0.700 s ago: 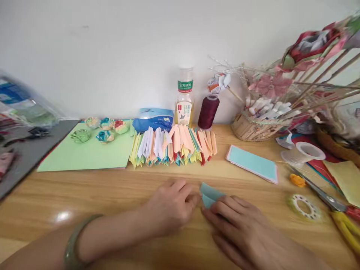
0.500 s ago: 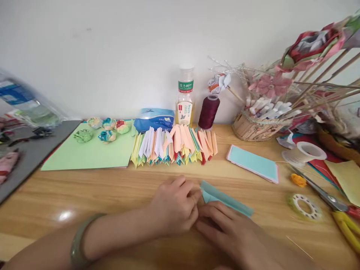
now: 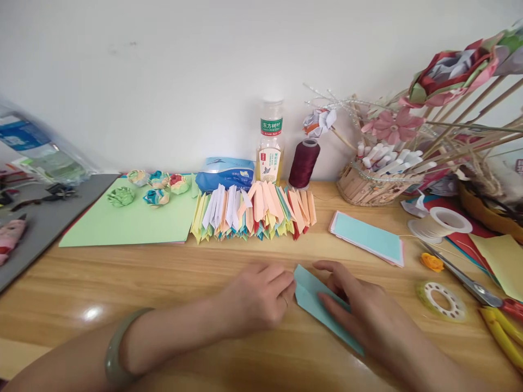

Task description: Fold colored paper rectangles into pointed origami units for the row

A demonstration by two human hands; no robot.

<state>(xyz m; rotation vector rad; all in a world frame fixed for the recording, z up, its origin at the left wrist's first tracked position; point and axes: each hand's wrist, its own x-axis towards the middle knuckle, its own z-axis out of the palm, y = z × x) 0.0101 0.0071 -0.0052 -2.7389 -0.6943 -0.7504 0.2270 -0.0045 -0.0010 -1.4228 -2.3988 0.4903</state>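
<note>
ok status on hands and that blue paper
Left hand at left end of blue paper. Right hand open, thumb over it. Paper slanted on table. Light-blue stack beyond, out of the way.

Soft, even light; white glare spot on tabletop (image 3: pixel 163 277); left edge stretched, blurry.

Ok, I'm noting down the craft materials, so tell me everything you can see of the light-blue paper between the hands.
The light-blue paper is a long, narrow, matte strip with what looks like a lengthwise crease. It lies slanted on the wooden table, its left end farther away. The left hand is at that end, contact unclear; the right hand covers part of its right portion.
</note>
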